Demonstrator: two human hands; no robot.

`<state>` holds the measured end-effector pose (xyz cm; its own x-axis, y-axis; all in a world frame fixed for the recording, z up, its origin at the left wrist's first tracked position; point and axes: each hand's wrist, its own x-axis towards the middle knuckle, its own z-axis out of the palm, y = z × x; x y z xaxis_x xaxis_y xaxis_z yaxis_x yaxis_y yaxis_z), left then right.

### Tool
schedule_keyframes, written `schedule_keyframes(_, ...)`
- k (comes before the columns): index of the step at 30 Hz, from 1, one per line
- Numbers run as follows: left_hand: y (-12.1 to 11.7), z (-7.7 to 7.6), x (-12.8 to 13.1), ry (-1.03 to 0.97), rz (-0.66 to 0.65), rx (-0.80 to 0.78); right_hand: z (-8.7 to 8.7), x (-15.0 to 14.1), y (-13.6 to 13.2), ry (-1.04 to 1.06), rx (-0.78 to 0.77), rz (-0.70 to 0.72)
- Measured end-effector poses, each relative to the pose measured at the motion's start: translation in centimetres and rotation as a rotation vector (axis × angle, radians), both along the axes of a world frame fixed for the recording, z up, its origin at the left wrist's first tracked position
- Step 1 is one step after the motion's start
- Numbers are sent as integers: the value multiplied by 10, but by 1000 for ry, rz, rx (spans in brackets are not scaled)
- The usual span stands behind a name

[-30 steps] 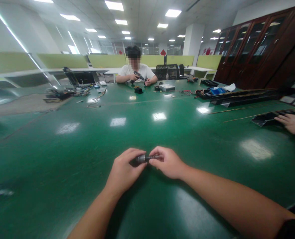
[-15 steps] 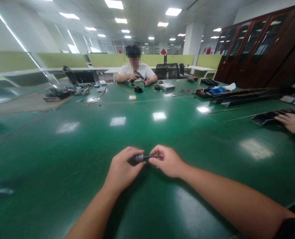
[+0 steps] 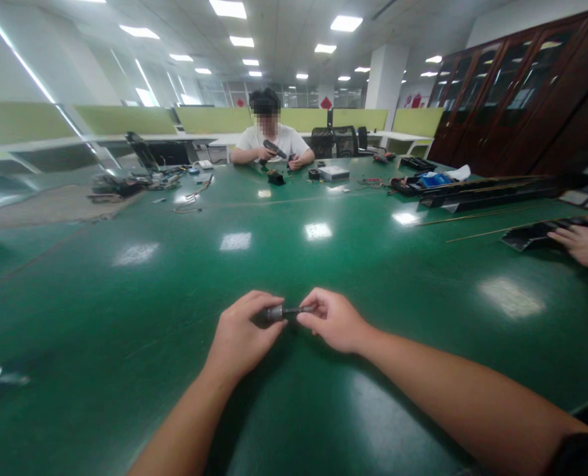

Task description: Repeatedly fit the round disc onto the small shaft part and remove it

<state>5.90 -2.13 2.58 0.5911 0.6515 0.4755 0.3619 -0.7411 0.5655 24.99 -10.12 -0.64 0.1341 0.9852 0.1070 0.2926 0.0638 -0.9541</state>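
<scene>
Low over the green table (image 3: pixel 185 277), my left hand (image 3: pixel 242 334) is closed around a short grey-and-black cylinder (image 3: pixel 275 313), gripping it between thumb and fingers. A thin dark rod (image 3: pixel 294 311) sticks out of the cylinder's right end, lying roughly level. My right hand (image 3: pixel 334 320) pinches the far end of this rod between thumb and fingertips. The back part of the cylinder is hidden in my left palm. What exactly the two parts are is too small to tell.
Across the table a person (image 3: pixel 273 142) holds a power drill (image 3: pixel 274 149). At the right edge another person's hand (image 3: pixel 584 243) rests on a black channel-shaped part (image 3: pixel 532 233). Long black rails (image 3: pixel 487 192), a grey box (image 3: pixel 333 173) and a clutter of electronics (image 3: pixel 120 185) lie farther back.
My left hand and the cylinder have shifted slightly left, so a little more of the rod shows between my hands. My right hand has barely moved.
</scene>
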Motion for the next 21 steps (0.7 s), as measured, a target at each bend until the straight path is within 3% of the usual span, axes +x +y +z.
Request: schedule_keyframes(21,2,5,-4,8,30,9,-1,1,2,83,-9,-5)
